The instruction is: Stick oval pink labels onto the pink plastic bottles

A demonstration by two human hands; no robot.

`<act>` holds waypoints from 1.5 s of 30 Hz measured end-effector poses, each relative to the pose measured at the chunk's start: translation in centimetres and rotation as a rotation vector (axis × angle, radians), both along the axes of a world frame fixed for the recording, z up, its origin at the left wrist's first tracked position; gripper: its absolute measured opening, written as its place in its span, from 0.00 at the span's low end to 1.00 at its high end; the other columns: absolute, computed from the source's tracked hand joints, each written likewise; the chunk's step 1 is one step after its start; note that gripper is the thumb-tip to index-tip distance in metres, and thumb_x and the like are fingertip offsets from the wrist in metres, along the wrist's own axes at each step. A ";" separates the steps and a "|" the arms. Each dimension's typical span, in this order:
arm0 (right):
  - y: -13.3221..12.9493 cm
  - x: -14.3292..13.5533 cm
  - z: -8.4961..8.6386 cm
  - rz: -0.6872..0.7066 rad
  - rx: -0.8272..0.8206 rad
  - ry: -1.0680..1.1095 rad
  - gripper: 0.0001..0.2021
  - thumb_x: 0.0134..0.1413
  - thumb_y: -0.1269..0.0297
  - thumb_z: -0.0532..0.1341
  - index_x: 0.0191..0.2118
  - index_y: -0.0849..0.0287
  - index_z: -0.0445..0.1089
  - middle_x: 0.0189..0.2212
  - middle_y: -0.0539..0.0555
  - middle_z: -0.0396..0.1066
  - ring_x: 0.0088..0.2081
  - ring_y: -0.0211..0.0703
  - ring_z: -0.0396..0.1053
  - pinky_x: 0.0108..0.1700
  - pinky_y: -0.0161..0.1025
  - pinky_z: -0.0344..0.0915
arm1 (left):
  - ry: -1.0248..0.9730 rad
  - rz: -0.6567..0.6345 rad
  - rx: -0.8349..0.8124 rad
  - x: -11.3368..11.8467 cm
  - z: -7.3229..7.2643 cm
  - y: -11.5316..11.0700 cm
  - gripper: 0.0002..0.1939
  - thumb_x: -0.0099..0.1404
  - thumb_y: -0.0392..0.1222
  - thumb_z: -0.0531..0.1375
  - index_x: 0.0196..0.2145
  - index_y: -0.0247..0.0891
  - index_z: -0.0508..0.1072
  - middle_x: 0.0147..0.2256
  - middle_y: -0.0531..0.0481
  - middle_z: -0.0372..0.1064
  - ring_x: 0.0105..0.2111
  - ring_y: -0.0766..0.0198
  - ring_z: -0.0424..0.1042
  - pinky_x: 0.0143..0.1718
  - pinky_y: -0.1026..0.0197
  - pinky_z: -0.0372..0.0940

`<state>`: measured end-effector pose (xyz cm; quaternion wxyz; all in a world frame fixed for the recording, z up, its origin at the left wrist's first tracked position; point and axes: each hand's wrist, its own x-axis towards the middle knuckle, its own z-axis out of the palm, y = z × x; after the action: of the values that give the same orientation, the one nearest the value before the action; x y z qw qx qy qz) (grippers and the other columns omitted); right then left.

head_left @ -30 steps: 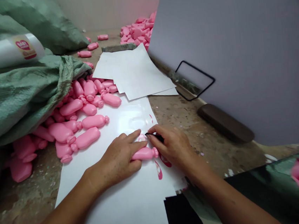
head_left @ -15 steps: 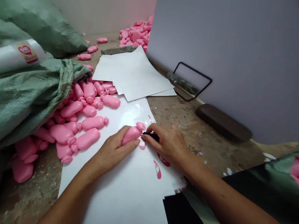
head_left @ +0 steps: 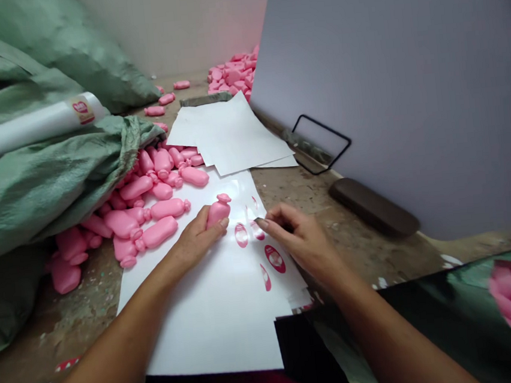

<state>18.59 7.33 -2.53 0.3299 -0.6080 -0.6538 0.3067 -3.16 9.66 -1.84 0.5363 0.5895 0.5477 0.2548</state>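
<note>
Pink bottle (head_left: 218,211): clamped in L hand (head_left: 195,239), fingers wrapped round body, cap end up, tilted over white sheet (head_left: 214,322).
R hand (head_left: 298,238): thumb + forefinger pinched together at sheet edge, nr oval stickers (head_left: 274,258).
Beside L: pile of pink bottles (head_left: 148,202) spilling from green sack (head_left: 46,181).
Beyond: loose white sheets (head_left: 232,133), grey board (head_left: 407,80).

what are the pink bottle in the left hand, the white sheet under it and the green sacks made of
Pink bottle: looks like moulded plastic, smooth with a soft sheen, held in the left hand.
White sheet: probably glossy sticker backing paper; it reflects light and carries oval red labels.
Green sacks: likely woven plastic fabric, matte and creased, with a fine weave texture.
</note>
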 end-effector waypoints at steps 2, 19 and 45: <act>0.3 -0.1 -0.7 0.048 0.069 -0.229 0.10 0.61 0.55 0.58 0.33 0.54 0.70 0.26 0.50 0.74 0.28 0.42 0.67 0.32 0.38 0.55 | 0.020 0.010 0.009 0.1 -0.1 0.0 0.20 0.65 0.59 0.58 0.43 0.40 0.67 0.38 0.50 0.68 0.42 0.56 0.69 0.50 0.52 0.64; 2.2 -0.5 -1.9 0.115 0.108 -0.474 0.08 0.59 0.60 0.60 0.37 0.54 0.76 0.27 0.51 0.78 0.28 0.45 0.72 0.32 0.39 0.53 | -0.025 0.053 0.069 0.0 -1.5 -0.2 0.18 0.65 0.58 0.59 0.42 0.40 0.67 0.41 0.47 0.71 0.44 0.54 0.71 0.50 0.51 0.65; -2.8 -0.5 2.6 0.131 -0.208 0.580 0.14 0.47 0.51 0.68 0.27 0.56 0.71 0.20 0.45 0.59 0.22 0.34 0.53 0.26 0.35 0.51 | -0.491 0.246 -0.234 0.6 2.3 -2.9 0.17 0.57 0.37 0.64 0.45 0.38 0.68 0.43 0.46 0.74 0.41 0.58 0.76 0.43 0.56 0.70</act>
<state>18.06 4.58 0.08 0.4182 -0.4823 -0.5355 0.5530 -2.51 6.72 0.41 0.6820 0.3736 0.4948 0.3880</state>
